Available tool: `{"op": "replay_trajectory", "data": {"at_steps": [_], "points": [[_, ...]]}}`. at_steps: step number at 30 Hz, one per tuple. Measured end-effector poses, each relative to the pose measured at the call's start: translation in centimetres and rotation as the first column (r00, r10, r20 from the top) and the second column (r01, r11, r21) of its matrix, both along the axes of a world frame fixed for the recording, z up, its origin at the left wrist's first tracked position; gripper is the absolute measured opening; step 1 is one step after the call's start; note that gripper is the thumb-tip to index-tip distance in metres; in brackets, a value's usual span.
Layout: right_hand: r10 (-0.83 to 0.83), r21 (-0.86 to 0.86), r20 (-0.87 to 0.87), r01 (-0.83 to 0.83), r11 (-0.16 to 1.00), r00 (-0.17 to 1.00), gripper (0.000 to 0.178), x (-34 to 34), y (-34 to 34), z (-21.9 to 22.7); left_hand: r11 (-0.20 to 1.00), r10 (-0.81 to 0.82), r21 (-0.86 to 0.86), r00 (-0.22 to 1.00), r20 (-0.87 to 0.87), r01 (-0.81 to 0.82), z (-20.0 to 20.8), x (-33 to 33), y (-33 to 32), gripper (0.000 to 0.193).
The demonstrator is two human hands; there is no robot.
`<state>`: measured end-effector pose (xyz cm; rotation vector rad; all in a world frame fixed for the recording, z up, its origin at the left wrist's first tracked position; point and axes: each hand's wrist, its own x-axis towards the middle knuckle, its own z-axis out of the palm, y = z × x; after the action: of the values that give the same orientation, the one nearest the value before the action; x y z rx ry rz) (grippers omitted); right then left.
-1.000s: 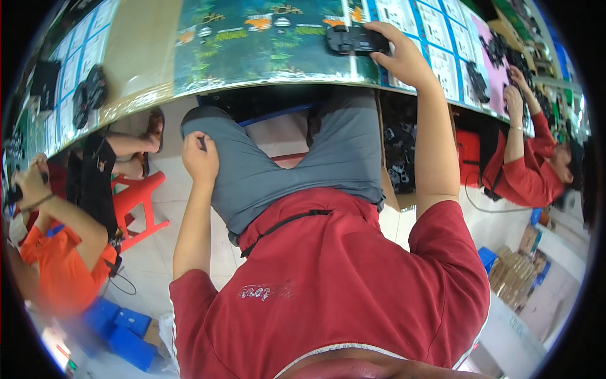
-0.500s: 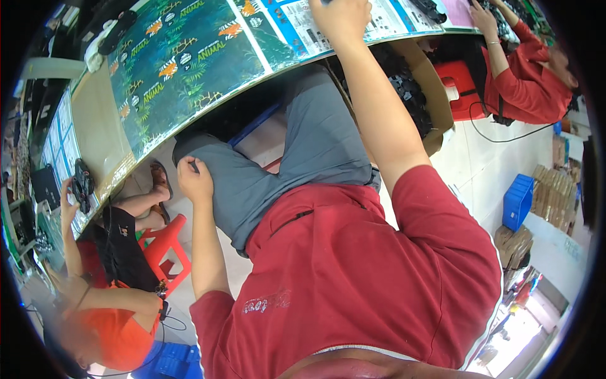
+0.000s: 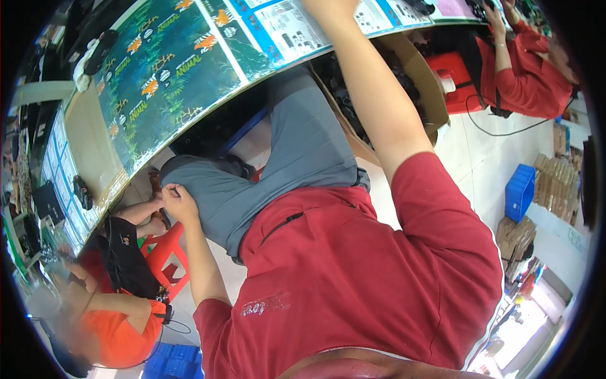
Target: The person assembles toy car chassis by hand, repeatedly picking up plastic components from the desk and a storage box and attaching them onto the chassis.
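My left hand (image 3: pixel 180 202) rests by my left thigh, below the table's front edge. Its fingers are curled closed; whatever they may hold is too small or hidden to make out. My right hand (image 3: pixel 332 9) reaches over the table (image 3: pixel 95 129) at the upper edge of the picture, above printed sheets (image 3: pixel 290 28) with blue borders. Its fingers are cut off by the picture's edge, so their grip does not show. A dark green patterned covering (image 3: pixel 170 69) lies on the table left of that hand.
Under the table, a cardboard box (image 3: pixel 435 104) holds several black parts. At the right a person in red (image 3: pixel 536 85) works with black parts; at the left sits a person in orange (image 3: pixel 126 331) near a red stool (image 3: pixel 167 256). A blue crate (image 3: pixel 519 192) stands at the right.
My left hand has shifted left and slightly down. My right hand has slid left and up, its fingers leaving the picture. The person in orange has drawn a hand back from the black part.
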<state>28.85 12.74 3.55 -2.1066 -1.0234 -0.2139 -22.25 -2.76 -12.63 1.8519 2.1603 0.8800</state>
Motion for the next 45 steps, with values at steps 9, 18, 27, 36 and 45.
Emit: {"op": "replay_trajectory", "data": {"at_steps": [9,18,27,36,45], "points": [[0.229,-0.210,0.137,-0.198,0.958,0.964,0.034,3.0,-1.1,-1.9,0.992,-0.093,-0.085,0.996,-0.018,0.091,0.6,4.0,0.6,0.015],[0.309,-0.116,0.178,-0.292,0.949,0.934,0.046,13.7,-12.1,4.1,0.994,-0.076,-0.080,0.996,0.044,0.080,0.2,2.0,1.4,0.013],[0.206,-0.363,0.079,-0.164,0.917,0.975,0.047,21.2,-10.9,4.8,0.993,-0.084,-0.082,0.996,0.032,0.086,-0.1,3.1,1.8,0.014],[0.256,-0.380,0.124,-0.192,0.905,0.959,0.043,21.1,-10.0,4.5,0.992,-0.090,-0.090,0.996,-0.002,0.089,0.3,3.8,1.7,0.015],[0.234,-0.369,0.111,-0.179,0.912,0.966,0.052,22.4,-10.0,2.5,0.991,-0.088,-0.098,0.996,-0.010,0.086,0.6,3.9,1.8,0.015]]}}
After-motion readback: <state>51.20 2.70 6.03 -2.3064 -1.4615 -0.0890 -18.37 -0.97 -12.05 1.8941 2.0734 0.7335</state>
